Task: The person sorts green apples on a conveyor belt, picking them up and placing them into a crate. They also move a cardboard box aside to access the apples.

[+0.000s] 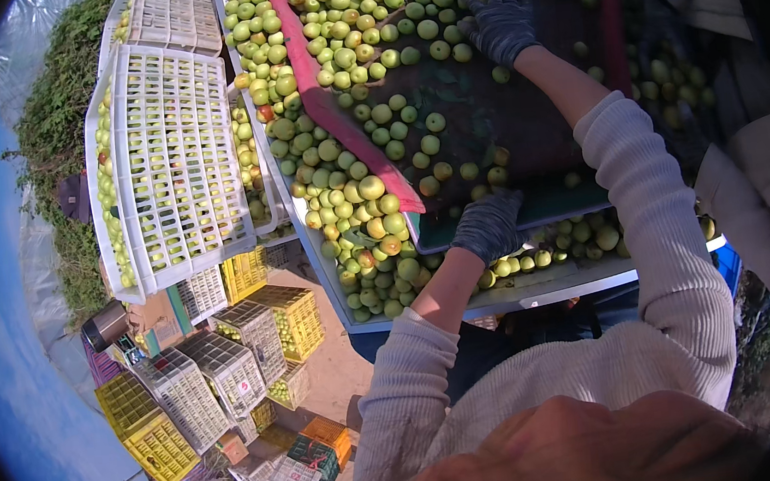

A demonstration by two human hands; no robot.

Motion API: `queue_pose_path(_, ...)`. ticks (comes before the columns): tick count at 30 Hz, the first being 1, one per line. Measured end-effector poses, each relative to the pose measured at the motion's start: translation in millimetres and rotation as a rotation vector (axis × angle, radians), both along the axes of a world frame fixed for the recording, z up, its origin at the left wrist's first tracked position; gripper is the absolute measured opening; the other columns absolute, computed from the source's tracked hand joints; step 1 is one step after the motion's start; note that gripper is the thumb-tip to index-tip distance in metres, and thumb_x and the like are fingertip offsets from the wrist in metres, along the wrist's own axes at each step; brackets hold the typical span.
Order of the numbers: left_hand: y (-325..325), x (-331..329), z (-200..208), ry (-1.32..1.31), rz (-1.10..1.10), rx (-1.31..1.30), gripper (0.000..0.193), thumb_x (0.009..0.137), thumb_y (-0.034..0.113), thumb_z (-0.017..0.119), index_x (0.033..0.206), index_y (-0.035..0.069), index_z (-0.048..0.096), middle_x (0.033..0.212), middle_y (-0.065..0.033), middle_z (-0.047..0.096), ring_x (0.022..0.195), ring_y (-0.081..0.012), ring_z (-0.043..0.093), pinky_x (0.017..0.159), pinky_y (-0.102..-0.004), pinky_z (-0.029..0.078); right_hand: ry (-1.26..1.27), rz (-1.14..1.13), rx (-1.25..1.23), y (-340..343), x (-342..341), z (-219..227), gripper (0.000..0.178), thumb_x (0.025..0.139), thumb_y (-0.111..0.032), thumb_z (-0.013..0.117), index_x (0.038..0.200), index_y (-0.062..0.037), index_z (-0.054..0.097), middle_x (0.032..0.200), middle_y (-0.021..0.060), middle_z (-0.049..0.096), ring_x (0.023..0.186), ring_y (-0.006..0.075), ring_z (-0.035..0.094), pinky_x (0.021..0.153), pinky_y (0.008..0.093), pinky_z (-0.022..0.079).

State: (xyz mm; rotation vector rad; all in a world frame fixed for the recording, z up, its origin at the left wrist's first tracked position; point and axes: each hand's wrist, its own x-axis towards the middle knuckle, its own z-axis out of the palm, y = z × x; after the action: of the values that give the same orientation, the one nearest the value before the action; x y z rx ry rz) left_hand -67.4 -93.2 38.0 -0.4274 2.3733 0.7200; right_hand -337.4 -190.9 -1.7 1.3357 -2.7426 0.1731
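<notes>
Both my hands wear grey striped gloves. My right hand [500,21] is open, its fingers spread over loose yellow-green fruits [427,30], which look like jujubes, on a dark sorting surface [444,86]. Nearer to me, my left hand [487,226] rests at the surface's green front lip [549,209]. Its fingers look stretched out to the right, though their tips are partly hidden, and I make out nothing held. A few fruits and green leaves [446,83] lie between the hands. More fruits [544,258] fill the pale-rimmed bin below the lip.
Red padded strips [315,89] border the surface on the left and right [610,15]. White slatted crates [175,159] of fruit stand to the left. Lower left, yellow crates [158,438] and grey ones [222,372] are stacked on the ground. Pale cloth [751,191] hangs at the right.
</notes>
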Motion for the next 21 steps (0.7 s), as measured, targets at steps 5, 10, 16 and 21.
queue_pose_path(5,2.2,-1.2,-6.2,-0.090,0.005,0.017,0.080,0.079,0.041,0.079,0.146,0.011,0.048,0.143,-0.0161,0.054,0.125,-0.0325,0.059,0.103,-0.0467,0.049,-0.152,0.494,-0.034,-39.5,74.2,-2.0,0.035,0.100,-0.020,0.047,0.132,-0.0184,0.063,0.143,0.0139,0.055,0.125,0.0314,0.059,0.100,0.0447,0.048)
queue_pose_path(10,0.1,0.4,-14.4,-0.046,0.023,0.047,0.073,0.079,0.039,0.079,0.142,0.013,0.052,0.141,-0.0148,0.057,0.124,-0.0325,0.059,0.103,-0.0454,0.049,-0.368,0.387,0.040,-38.0,108.2,-13.0,0.029,0.099,-0.015,0.048,0.123,-0.0107,0.064,0.138,0.0184,0.057,0.107,0.0364,0.068,0.083,0.0474,0.057)
queue_pose_path(16,0.3,-1.5,-9.2,0.019,0.032,0.026,0.068,0.082,0.043,0.074,0.139,0.013,0.055,0.135,-0.0159,0.061,0.124,-0.0329,0.059,0.106,-0.0436,0.048,-0.722,0.344,-0.211,78.8,116.7,33.9,0.023,0.100,-0.023,0.056,0.116,-0.0084,0.064,0.100,0.0195,0.071,0.091,0.0329,0.073,0.082,0.0450,0.057)
queue_pose_path(21,5.7,1.9,-1.2,-0.002,0.029,-0.048,0.070,0.083,0.051,0.071,0.141,0.016,0.054,0.133,-0.0158,0.062,0.123,-0.0327,0.060,0.106,-0.0436,0.047,-0.797,0.202,-0.392,299.7,82.7,80.2,0.021,0.102,-0.018,0.052,0.114,-0.0070,0.066,0.093,0.0118,0.072,0.090,0.0294,0.071,0.087,0.0391,0.053)
